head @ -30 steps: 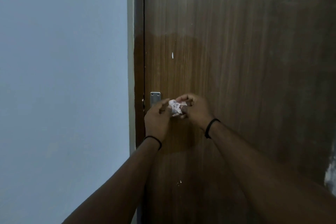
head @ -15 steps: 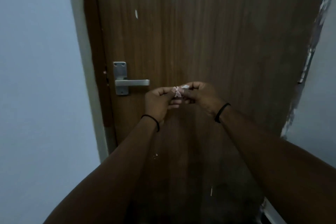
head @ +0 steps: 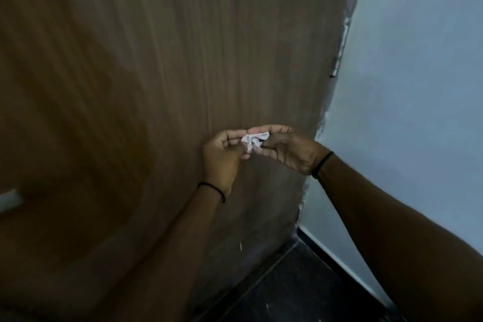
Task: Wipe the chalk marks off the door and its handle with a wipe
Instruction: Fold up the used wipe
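While we faced the door (head: 156,86), its brown wood grain filled most of the view, darker on the side away from the wall and blurred there. To the right of the door stood a pale blue wall (head: 418,86), with a ragged, chipped edge where it met the door. Below the door, at its right corner, lay a dark floor (head: 300,293), edged by a light strip along the foot of the wall. At the far left edge of the door a pale blurred shape (head: 9,201) showed; we could not tell for certain what it was.

In front of the door, toward its right side, we held our hands up together. Our right hand (head: 292,152) came in from the wall side, a black band (head: 322,165) round its wrist; its thumb and forefinger were curled and pinched one end of the wipe (head: 253,140). Our left hand (head: 222,157), also wearing a black band (head: 213,189), had its fingers curled inward, thumb and fingertips pinching the other end. The wipe was a small crumpled white wad, held between the two hands and clear of the door as far as we could judge. Low on the door, below the hands, a small white mark (head: 240,246) stood out.
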{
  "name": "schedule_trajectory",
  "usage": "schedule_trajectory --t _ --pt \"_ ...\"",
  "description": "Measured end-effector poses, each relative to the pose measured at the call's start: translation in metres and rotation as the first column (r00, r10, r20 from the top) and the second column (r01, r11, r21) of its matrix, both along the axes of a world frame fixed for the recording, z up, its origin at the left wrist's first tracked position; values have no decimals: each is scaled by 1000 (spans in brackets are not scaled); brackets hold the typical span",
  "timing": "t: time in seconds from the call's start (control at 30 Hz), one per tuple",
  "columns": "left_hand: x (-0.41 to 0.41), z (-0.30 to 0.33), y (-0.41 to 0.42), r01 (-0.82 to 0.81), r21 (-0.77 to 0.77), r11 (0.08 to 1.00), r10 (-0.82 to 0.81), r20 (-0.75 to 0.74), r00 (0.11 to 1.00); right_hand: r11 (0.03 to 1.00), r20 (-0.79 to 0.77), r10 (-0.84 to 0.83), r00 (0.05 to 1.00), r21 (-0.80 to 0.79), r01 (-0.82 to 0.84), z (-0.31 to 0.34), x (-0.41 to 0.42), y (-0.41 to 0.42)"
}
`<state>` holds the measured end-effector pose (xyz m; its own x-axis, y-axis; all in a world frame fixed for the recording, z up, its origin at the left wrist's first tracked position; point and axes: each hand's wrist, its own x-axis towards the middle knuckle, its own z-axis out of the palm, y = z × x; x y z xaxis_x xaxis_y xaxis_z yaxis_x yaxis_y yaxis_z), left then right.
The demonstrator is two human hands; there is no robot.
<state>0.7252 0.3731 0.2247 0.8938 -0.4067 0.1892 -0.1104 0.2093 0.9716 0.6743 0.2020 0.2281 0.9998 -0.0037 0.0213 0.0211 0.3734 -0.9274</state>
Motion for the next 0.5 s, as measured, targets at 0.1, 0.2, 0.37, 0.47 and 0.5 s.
schedule_trajectory --t 0.1,0.2,0.37,0.47,0.5 --pt "-5 37 -28 64 68 996 -60 -68 996 991 -31 -120 992 48 122 26 -22 -15" --pt "-20 69 -50 188 125 974 -172 -130 976 946 -31 -322 946 34 323 50 -46 -21" --pt "-45 99 -82 281 224 933 -253 -147 956 870 -92 -489 867 12 492 77 -85 -32" --pt "-59 100 -105 325 279 904 -287 -169 943 837 -138 -529 837 77 541 82 -112 -43" --pt "-63 98 -113 344 293 892 -305 -171 937 825 -145 -546 825 82 560 81 -120 -45"
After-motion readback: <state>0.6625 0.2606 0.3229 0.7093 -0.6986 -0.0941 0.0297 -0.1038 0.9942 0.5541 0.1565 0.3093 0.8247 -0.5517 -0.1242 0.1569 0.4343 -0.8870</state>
